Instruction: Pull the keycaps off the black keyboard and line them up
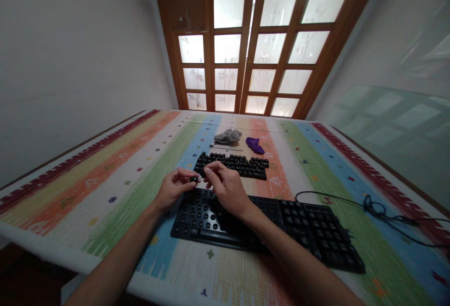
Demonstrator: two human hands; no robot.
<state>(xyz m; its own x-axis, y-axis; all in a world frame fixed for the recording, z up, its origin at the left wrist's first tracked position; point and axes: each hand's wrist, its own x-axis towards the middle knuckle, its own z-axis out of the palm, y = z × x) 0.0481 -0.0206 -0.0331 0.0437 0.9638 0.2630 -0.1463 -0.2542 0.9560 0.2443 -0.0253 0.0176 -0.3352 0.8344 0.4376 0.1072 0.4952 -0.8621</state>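
Both hands are at work over the surface [133, 189], close together above the far left corner of the black keyboard [290, 219]. The left hand [174, 186] has thumb and fingers closed in a pinch, and there's a small black keycap [194, 179] held at the fingertips! The right hand [225, 184] comes in just beside it, fingers curled and thumb drawn in close to them; whether anything sits in that grip, I cannot tell. Below, the keyboard lies flat, its left part stripped down to rows of bare key positions, while the right end carries its full block of keys. The right forearm cuts across the middle of it. Just beyond, loose keycaps [242, 165] stand in rows, packed side by side, partly behind the right hand. Farther back there's a crumpled grey cloth [228, 136], a thin stick [228, 148] right in front of it, and a bunched purple cloth [255, 145] to the right. A black cable [372, 208] loops away on the right, tangled over the striped tablecloth [309, 156].
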